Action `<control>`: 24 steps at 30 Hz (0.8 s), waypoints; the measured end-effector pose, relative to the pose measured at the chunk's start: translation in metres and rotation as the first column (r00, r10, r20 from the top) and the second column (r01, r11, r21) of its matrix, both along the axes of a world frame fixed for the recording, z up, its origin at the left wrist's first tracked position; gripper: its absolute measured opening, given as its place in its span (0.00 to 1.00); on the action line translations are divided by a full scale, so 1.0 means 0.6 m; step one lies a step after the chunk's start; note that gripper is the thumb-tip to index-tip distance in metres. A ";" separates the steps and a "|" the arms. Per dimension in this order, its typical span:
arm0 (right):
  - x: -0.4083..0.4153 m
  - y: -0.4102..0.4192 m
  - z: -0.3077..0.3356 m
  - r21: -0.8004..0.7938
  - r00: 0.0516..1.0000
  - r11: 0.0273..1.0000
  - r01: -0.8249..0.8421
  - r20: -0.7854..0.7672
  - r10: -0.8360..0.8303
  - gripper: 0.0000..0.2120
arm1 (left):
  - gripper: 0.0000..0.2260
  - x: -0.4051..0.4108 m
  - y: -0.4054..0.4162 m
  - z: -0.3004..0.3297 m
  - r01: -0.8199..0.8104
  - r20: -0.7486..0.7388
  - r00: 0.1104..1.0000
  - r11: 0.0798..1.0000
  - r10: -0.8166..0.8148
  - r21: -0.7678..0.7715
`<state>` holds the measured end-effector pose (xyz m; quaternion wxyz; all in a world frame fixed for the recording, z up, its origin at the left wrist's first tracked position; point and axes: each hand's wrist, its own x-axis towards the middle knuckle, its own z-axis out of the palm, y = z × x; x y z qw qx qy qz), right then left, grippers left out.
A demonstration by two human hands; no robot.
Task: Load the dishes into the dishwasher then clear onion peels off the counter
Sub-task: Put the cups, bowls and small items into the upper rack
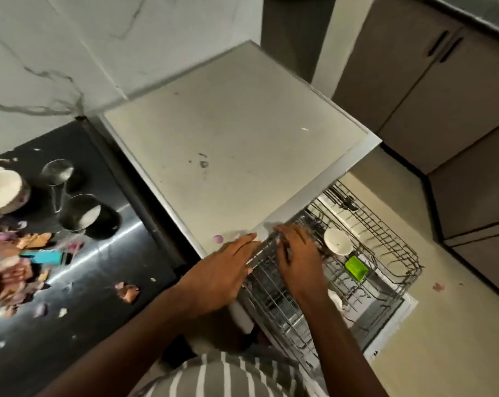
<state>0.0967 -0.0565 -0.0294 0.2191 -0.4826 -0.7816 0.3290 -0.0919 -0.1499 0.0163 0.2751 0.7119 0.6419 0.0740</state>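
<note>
The dishwasher's upper wire rack point(385, 239) is pulled out over the open door point(391, 319). It holds a white bowl point(338, 242) and a green item point(356, 267). My left hand point(228, 267) lies with straight fingers on the rack's near left edge. My right hand point(297, 253) rests flat on the rack wires just beside it. On the black counter point(105, 282) stand a white bowl point(3, 190), a steel cup point(82, 213) and a steel strainer point(57, 171). Onion peels point(10, 270) are heaped at the left, with more point(128, 292) scattered nearby.
A teal-handled knife point(27, 257) lies among the peels. The dishwasher's white top point(236, 133) carries a small purple onion piece point(218, 239) by my left fingertips. One peel point(438, 287) lies on the beige floor. Brown cabinets point(431, 90) stand at the right.
</note>
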 end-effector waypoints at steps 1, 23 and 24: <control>-0.015 -0.011 0.012 0.035 0.999 0.998 -0.047 -0.005 0.047 0.15 | 0.27 -0.013 -0.015 0.003 -0.031 -0.002 1.000 0.999 0.031 0.016; -0.356 -0.254 0.108 0.032 0.805 0.821 -0.570 -0.179 0.566 0.15 | 0.14 -0.314 -0.348 0.026 -0.737 0.179 0.669 0.612 0.721 0.288; -0.361 -0.260 0.113 0.013 0.808 0.827 -0.562 -0.204 0.552 0.15 | 0.13 -0.321 -0.347 0.028 -0.770 0.206 0.630 0.566 0.749 0.294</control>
